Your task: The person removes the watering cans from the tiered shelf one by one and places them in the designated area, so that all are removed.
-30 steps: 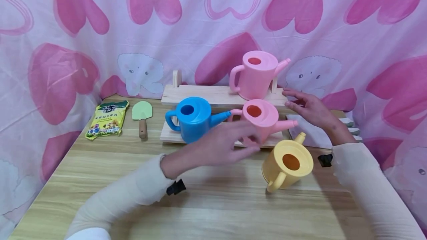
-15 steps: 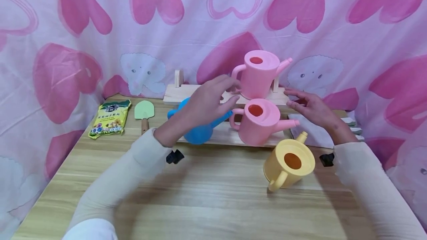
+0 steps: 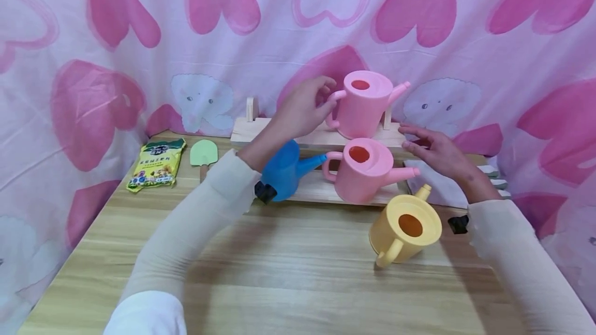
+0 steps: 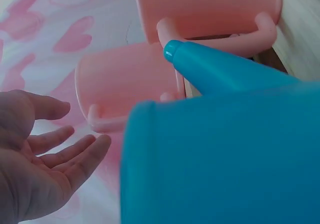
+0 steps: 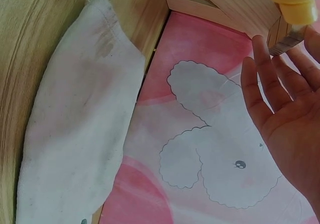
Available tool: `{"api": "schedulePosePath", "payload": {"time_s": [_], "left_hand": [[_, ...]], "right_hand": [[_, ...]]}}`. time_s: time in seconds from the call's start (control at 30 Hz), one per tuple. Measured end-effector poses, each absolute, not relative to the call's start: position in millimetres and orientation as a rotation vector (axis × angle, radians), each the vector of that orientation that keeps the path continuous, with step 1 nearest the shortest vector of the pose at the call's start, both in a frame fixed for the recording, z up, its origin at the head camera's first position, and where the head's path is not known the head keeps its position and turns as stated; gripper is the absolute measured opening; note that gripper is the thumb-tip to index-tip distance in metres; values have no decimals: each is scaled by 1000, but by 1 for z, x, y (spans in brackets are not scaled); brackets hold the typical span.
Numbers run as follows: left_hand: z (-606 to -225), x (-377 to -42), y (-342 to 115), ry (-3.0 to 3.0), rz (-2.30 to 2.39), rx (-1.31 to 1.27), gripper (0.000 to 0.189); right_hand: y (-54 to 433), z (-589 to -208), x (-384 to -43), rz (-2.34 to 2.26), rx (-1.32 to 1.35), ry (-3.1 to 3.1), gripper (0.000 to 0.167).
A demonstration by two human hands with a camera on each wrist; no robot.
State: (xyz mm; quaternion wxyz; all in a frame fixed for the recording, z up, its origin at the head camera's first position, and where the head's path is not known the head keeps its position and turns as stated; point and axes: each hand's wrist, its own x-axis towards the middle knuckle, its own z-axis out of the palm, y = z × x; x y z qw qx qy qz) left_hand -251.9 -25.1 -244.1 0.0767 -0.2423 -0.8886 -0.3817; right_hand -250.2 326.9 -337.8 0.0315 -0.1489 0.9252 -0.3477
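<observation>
My left hand [image 3: 304, 105] is at the handle of the pink watering can [image 3: 363, 107] on the upper shelf. In the left wrist view the fingers are parted and loosely bent beside that can's handle [image 4: 107, 124], not closed round it. My right hand [image 3: 437, 151] is at the right end of the wooden shelf [image 3: 288, 129], and the right wrist view has its fingertips against or very near the wood [image 5: 286, 38]. On the lower tier stand a second pink watering can [image 3: 360, 177] and a blue watering can [image 3: 284, 172], partly hidden by my left arm.
A yellow watering can [image 3: 405, 229] stands on the table in front of the shelf's right side. At the left lie a yellow packet [image 3: 157, 165] and a small green trowel [image 3: 203, 153]. A white cloth item [image 5: 80, 114] lies at the right. A heart-patterned curtain hangs behind.
My left hand has moved up and back, from in front of the lower pink watering can to the upper one's handle. My right hand has stayed at the shelf end.
</observation>
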Motion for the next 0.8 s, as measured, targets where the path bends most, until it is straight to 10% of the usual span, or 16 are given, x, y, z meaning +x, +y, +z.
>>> {"api": "schedulePosePath", "payload": {"time_s": [0.8], "left_hand": [[-251, -275, -7, -2829, -1277, -570, 32]], "right_hand": [[330, -340, -251, -1062, -409, 2841, 62]]}}
